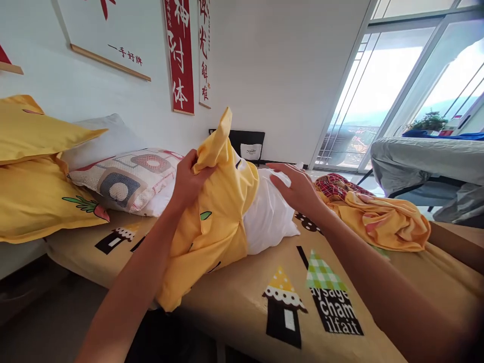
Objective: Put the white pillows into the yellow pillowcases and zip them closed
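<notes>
My left hand [192, 176] is closed around a bunched corner of a yellow pillowcase [223, 217] with a printed green leaf. The case partly covers a white pillow [266, 217], whose bare end sticks out on the right. Over that end, my right hand [293, 184] is held with fingers stretched and thumb apart; whether it touches the pillow is unclear. Both pillow and case rest on a tan bedspread [234, 302] printed with little houses. The inside of the pillowcase is hidden.
Yellow pillows [34, 196] and a patterned pillow [132, 176] are piled on the left. To the right lie crumpled orange cloth [385, 222] and red plaid fabric [340, 184], with a bare limb [457, 247] beside them. Behind stand a black chair [236, 137] and a grey-covered table [427, 156].
</notes>
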Motion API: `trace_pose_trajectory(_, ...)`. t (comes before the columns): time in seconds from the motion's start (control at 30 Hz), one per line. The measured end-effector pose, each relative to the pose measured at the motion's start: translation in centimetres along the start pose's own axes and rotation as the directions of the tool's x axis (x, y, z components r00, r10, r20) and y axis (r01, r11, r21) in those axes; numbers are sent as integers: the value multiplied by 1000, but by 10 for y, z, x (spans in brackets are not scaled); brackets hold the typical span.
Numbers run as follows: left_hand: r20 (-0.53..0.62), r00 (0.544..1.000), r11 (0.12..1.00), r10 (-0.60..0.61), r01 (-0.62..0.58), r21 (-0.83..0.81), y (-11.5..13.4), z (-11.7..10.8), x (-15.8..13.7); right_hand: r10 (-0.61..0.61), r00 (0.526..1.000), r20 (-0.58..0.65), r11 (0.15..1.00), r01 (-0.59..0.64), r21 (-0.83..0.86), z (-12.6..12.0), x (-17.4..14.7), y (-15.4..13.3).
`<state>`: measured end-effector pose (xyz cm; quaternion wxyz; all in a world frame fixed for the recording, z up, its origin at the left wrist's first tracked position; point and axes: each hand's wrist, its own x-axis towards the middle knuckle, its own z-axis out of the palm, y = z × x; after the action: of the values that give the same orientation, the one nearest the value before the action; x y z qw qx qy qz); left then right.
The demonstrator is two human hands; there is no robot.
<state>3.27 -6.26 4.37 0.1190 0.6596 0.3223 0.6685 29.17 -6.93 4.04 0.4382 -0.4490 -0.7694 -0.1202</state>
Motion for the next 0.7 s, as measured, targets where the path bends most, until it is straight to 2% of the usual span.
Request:
trace_pose_trajectory(0.1, 133, 991, 999, -30, 35, -31, 16, 1, -8, -162, 987, -17, 983, 163, 89, -7, 11, -41)
trace_pose_trajectory(0.2, 298, 954, 997, -35, 54, -56, 29, 3, -16, -288, 957, -11, 945, 287, 156, -16, 18, -67)
trace_pose_trajectory(0.27, 396, 918, 998, -1, 28, -62, 37, 3, -20, -329, 944, 6, 927, 322, 190, -20, 22, -74)
trace_pose_trajectory(0.37, 496, 868, 999, 35, -21, -33, 45, 1, -21, -309, 951, 13, 932, 300, 202, -18, 25, -76)
trace_pose_trajectory(0.43, 514, 858, 1000, 14, -23, 11, 48, 0, -20, -276, 961, 5, 949, 271, 163, -13, 26, -74)
trace_pose_trajectory(0.53, 481, 876, 996, -31, -13, 88, 50, 2, -20, -243, 970, 4, 964, 241, 113, -4, 26, -69)
trace_pose_trajectory(0.7, 444, 893, 994, -77, 36, 101, 47, 2, -20, -208, 978, -13, 959, 207, 192, -4, 24, -66)
